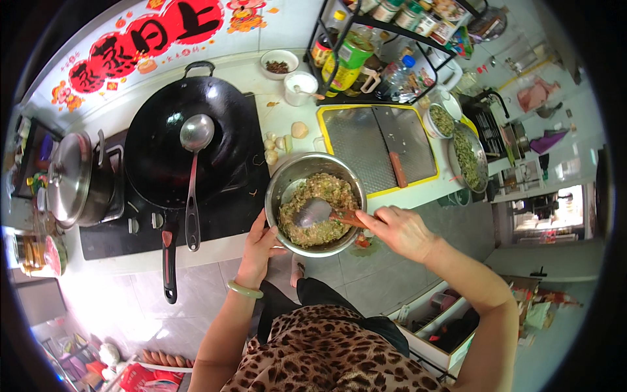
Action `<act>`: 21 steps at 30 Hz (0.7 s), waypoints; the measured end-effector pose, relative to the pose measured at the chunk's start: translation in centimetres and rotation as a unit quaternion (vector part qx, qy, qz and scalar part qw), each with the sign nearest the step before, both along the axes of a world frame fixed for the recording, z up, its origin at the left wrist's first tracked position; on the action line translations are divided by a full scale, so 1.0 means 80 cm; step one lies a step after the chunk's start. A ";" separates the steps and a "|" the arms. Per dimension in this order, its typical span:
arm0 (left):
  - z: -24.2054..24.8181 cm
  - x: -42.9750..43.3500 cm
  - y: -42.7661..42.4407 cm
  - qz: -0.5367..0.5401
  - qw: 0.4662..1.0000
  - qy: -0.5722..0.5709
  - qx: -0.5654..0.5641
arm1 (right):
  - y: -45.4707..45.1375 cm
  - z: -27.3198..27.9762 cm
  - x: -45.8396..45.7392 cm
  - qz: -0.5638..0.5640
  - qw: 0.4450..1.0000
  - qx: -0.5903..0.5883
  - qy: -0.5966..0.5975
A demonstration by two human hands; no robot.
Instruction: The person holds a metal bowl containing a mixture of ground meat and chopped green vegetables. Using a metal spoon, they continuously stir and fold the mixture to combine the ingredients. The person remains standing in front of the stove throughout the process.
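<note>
In the head view a stainless steel bowl (360, 188) stands at the counter's front edge, part of it jutting past the edge. A chunky mixture (323, 188), pale brown with green bits and probably minced filling, fills much of it. My left hand (259, 242), with a green bangle on the wrist, grips the bowl's lower left rim. My right hand (404, 230) is closed around the wooden handle of a spoon (312, 212), whose metal head rests in the mixture. The handle's far end is hidden by my fingers.
Left of the bowl, a black wok (161, 142) with a metal ladle (197, 133) sits on the cooktop beside a lidded steel pot (71, 179). To the right, a cleaver (387, 132) lies on a yellow-rimmed cutting board (343, 142). Beyond it are pans of chopped greens (465, 157).
</note>
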State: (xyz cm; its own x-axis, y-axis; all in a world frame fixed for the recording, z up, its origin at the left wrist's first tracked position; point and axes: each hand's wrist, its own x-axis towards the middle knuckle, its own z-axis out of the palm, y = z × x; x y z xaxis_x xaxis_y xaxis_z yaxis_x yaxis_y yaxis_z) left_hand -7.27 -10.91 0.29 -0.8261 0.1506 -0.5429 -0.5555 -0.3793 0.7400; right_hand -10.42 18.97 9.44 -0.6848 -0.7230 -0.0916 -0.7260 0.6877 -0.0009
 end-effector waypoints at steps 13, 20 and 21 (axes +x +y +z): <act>-0.015 -0.008 0.000 -0.041 0.997 0.058 -0.006 | -0.031 0.065 0.076 -0.292 0.941 -0.153 -0.078; -0.014 -0.007 0.001 -0.081 0.995 0.051 -0.012 | -0.084 0.056 0.053 -0.383 0.883 -0.037 -0.270; -0.014 -0.007 -0.002 -0.078 0.996 0.048 -0.012 | -0.093 0.053 0.047 -0.398 0.873 0.013 -0.283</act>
